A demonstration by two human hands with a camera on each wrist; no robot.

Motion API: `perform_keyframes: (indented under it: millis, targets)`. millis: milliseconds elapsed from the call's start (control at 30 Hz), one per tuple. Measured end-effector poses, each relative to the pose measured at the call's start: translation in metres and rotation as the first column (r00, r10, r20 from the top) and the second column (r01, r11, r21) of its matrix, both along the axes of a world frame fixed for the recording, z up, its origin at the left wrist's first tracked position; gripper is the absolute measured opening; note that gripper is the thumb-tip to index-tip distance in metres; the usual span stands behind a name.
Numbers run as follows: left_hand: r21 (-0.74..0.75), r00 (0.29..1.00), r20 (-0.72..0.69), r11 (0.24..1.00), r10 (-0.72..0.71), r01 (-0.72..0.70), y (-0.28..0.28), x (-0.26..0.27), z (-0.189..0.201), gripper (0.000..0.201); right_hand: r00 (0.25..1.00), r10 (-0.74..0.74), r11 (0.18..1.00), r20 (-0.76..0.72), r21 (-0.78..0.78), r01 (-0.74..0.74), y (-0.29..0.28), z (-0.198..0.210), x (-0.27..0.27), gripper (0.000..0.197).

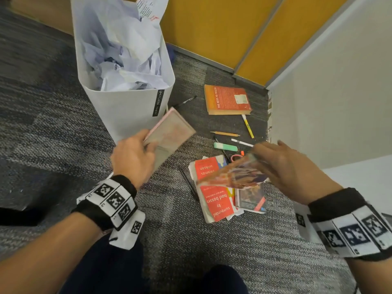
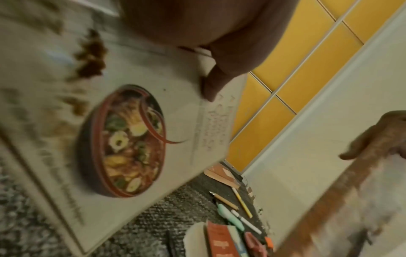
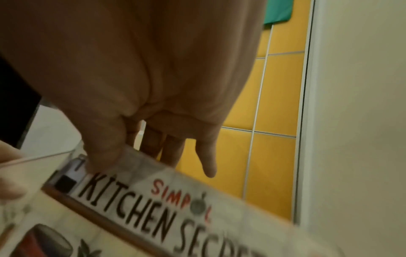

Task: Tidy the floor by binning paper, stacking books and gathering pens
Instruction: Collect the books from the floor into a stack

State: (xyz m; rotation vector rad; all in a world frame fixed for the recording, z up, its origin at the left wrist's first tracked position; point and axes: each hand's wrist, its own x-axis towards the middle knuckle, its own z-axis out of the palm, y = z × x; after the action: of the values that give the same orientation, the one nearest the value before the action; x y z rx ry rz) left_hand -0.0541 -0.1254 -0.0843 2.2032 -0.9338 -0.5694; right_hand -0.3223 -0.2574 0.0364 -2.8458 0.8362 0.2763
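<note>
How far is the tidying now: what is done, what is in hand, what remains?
Done: crumpled paper fills the bin. In hand: the left hand holds a pale cookbook, the right hand another cookbook. Left: the orange book, the red book and the pens lie scattered on the carpet.

Grey patterned carpet [image 1: 53,115] underfoot, in dark and light patches. Yellow wall panels [image 1: 212,30] behind, split by grey strips, with a grey skirting along the bottom edge. White partition [image 1: 339,92] to the right, standing on the carpet, its lower corner chipped and ragged. Green cloth [image 3: 279,10] high against the yellow panels. Dark trousers [image 1: 118,272] at the bottom edge.
</note>
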Motion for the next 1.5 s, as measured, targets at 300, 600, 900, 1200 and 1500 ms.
perform_keyframes:
  millis: [300,600,900,1200,1500]
  targets:
    - [-0.336,0.703,-0.607,0.921,-0.372,0.197,-0.017,-0.034,0.019,0.043,0.943,-0.038,0.968,0.332,0.246,-0.048,-0.008,-0.039,0.077,0.026]
    - [-0.123,0.851,-0.488,0.981,-0.193,0.152,-0.012,-0.004,-0.045,0.033,0.672,-0.615,0.781,0.414,0.441,0.443,-0.001,-0.116,0.042,0.030]
    - [0.459,0.927,-0.275,0.882,0.256,-0.107,-0.001,0.002,-0.135,0.047,0.282,-0.789,0.160,-0.545,0.261,0.952,0.032,-0.242,-0.097,0.040]
    - [0.345,0.888,0.300,0.907,-0.349,0.241,-0.064,-0.096,-0.097,0.049,0.046,-0.960,-0.127,-0.277,0.574,0.809,0.013,-0.315,-0.133,0.076]
    - [0.689,0.787,0.129,0.625,-0.604,0.367,-0.130,-0.141,-0.128,0.056,0.126,-0.858,-0.279,-0.498,0.658,0.699,0.022,-0.270,-0.105,0.034]
